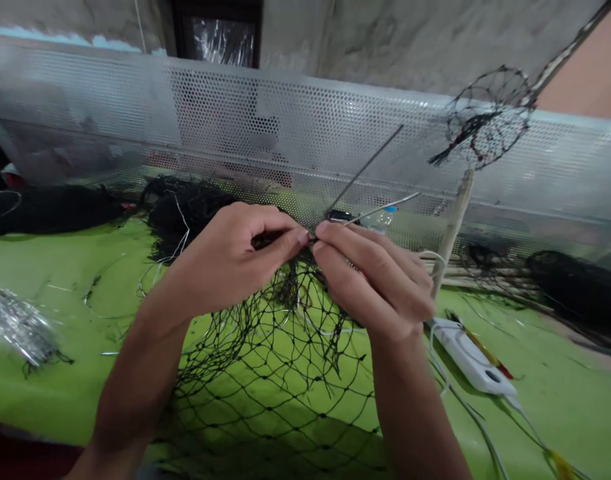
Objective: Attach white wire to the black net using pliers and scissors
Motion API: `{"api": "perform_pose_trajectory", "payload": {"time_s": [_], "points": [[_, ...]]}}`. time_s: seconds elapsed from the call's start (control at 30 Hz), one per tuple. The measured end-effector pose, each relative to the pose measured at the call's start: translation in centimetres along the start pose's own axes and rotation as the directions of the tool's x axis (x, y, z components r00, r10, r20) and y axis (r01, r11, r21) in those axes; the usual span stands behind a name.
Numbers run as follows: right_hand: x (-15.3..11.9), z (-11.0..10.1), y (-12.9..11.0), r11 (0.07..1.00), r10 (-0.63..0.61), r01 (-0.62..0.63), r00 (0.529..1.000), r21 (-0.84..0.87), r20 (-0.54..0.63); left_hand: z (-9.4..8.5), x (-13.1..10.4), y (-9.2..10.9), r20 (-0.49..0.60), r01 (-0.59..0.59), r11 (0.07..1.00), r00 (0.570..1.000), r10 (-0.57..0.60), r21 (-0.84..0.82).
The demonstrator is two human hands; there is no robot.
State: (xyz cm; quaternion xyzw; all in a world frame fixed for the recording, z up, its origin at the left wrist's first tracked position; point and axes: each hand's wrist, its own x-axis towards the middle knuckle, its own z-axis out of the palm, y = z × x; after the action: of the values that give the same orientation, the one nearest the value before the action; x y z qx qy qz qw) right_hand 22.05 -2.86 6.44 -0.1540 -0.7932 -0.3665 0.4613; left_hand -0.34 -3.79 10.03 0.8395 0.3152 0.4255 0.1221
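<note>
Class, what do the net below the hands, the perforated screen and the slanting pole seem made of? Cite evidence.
Net: dull black cord, probably synthetic, knotted where strands cross.
Screen: silvery sheet, likely metal, judging by its cool sheen and regular holes.
Pole: matt, probably wood or bamboo, from its pale straw colour.

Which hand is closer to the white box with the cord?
Right. The right hand is left of the white box; the left hand is farther away, beyond the right hand.

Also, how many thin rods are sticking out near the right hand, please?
2. The dark rod slants steeply up and rightward above the right hand; the lighter rod slants lower, to the right. Others may be hidden behind the hands.
</note>
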Motion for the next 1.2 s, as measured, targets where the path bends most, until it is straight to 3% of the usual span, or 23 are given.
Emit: {"api": "perform_pose_trajectory", "payload": {"time_s": [0.13,0.23,0.43,0.63,0.7,0.77,0.87,0.97,1.2], "points": [[0.6,-0.4,-0.3,0.956,0.225,-0.246,0.964,0.158,0.14,-0.2,-0.2,0.0,0.011,0.05,0.997,0.999,-0.05,-0.062],[0.6,-0.7,-0.3,0.922,0.288,-0.321,0.942,0.218,0.173,0.2,-0.2,0.2,0.026,0.093,0.982,0.996,-0.089,-0.164],[-0.3,-1.9,0.5,0.981,0.107,-0.122,0.989,0.151,0.102,1.1,0.4,-0.2,0.205,0.143,0.931,0.976,-0.076,-0.335],[-1.0,-3.0,0.9,0.995,-0.086,0.083,0.994,0.047,0.068,1.6,1.1,-1.0,0.427,0.274,0.839,0.903,-0.056,-0.47],[-1.3,-2.9,1.0,0.997,-0.076,0.076,0.996,0.005,0.049,1.9,1.4,-1.0,0.47,0.329,0.79,0.881,-0.06,-0.517],[-1.5,-2.6,1.3,0.998,-0.066,0.066,0.998,-0.013,0.012,2.2,1.6,-1.0,0.5,0.378,0.743,0.864,-0.068,-0.552],[-1.7,-2.0,1.9,0.988,-0.156,0.157,0.985,0.006,-0.078,2.5,1.8,-1.0,0.531,0.421,0.693,0.845,-0.064,-0.585],[-1.7,-1.7,2.6,0.978,-0.206,0.208,0.974,0.015,-0.09,2.6,1.7,-0.9,0.567,0.477,0.622,0.821,-0.064,-0.621],[-1.6,-2.2,2.9,0.969,-0.245,0.247,0.962,0.001,-0.117,3.2,1.5,-0.6,0.528,0.493,0.526,0.844,-0.096,-0.693]]}}
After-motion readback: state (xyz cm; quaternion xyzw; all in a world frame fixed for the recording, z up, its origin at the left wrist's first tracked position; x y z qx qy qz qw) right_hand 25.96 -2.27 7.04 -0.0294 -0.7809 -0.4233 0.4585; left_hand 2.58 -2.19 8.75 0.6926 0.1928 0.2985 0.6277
